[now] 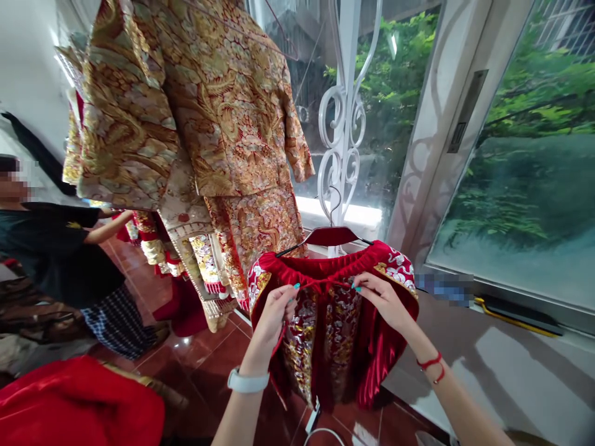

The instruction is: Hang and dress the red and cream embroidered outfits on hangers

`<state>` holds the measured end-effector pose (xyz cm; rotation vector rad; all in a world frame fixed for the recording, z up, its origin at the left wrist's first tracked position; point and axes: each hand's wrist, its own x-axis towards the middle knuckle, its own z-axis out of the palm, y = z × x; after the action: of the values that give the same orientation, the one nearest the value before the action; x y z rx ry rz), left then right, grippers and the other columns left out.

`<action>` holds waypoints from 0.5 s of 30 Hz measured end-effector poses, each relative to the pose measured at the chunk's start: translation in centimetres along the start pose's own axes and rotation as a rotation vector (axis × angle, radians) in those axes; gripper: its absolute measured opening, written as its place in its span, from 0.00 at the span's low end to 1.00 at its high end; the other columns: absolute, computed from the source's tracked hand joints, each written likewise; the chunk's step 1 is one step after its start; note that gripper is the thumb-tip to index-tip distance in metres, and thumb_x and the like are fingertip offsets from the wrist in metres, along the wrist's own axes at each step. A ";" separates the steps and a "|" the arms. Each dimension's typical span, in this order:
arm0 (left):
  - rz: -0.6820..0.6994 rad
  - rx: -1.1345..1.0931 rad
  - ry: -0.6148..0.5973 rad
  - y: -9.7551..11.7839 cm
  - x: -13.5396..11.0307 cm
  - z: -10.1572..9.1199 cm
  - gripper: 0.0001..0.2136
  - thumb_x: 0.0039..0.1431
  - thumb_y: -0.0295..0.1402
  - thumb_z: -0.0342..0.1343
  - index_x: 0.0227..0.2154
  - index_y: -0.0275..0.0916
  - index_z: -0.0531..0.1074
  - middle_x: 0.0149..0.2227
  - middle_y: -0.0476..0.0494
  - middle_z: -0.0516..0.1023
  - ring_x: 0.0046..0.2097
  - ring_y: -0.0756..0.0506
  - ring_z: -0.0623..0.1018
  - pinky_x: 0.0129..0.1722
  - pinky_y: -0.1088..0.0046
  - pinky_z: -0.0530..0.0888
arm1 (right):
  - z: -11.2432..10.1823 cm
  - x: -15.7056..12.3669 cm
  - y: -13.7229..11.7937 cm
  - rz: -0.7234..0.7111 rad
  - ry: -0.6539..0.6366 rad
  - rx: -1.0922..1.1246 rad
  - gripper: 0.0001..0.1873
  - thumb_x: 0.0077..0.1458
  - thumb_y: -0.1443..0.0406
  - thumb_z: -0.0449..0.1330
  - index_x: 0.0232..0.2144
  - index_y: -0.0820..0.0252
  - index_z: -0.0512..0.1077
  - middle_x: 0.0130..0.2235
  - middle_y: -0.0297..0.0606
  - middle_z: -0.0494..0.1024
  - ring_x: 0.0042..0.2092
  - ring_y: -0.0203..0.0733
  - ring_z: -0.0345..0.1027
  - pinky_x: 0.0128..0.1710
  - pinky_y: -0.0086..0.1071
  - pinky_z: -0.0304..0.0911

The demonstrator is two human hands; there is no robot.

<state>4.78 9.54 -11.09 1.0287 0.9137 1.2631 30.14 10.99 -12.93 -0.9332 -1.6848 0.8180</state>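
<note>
In front of me a red embroidered skirt [300,347] hangs by its gathered waist from a dark hanger [332,236], whose hook is on a white stand. A thin red drawstring [325,284] crosses the front of the waistband. My left hand [276,310], closed, pinches the string's left side. On the right side, the fingertips of my right hand [379,297] pinch the string too. Between the two hands the string looks stretched, with what may be a knot at its middle; that spot is too small to tell.
Gold brocade garments [232,118] hang close on the left. Beyond them a person in a dark shirt [51,248] reaches toward the clothes. The white scroll stand [341,124] rises before the window [520,186]. Red cloth [83,402] lies at the lower left.
</note>
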 end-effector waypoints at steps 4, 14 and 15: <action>-0.046 -0.098 -0.100 0.0 0.1 0.0 0.18 0.49 0.36 0.62 0.19 0.40 0.56 0.17 0.61 0.49 0.19 0.58 0.49 0.17 0.81 0.46 | -0.9 -0.2 -0.7 0.006 -0.169 -0.249 0.14 0.60 0.64 0.50 0.38 0.54 0.76 0.38 0.36 0.77 0.40 0.43 0.69 0.40 0.33 0.62; -0.113 -0.397 -0.250 0.1 1.1 1.3 0.04 0.56 0.28 0.58 0.34 0.35 0.71 0.25 0.56 0.59 0.19 0.59 0.47 0.15 0.84 0.47 | 3.8 2.6 -1.2 -0.230 0.613 -0.521 0.12 0.57 0.65 0.56 0.26 0.60 0.77 0.27 0.38 0.74 0.30 0.40 0.65 0.33 0.33 0.61; -0.065 -0.317 -0.250 0.3 1.1 1.5 0.08 0.55 0.29 0.60 0.39 0.36 0.73 0.28 0.54 0.62 0.19 0.60 0.48 0.16 0.84 0.47 | 4.3 3.1 -1.3 -0.249 0.651 -0.415 0.13 0.57 0.64 0.57 0.24 0.60 0.77 0.26 0.38 0.73 0.29 0.40 0.65 0.32 0.33 0.61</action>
<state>6.21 10.50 -10.36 0.8737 0.5308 1.1500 25.14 12.77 -11.59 -1.0899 -1.3596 -0.0289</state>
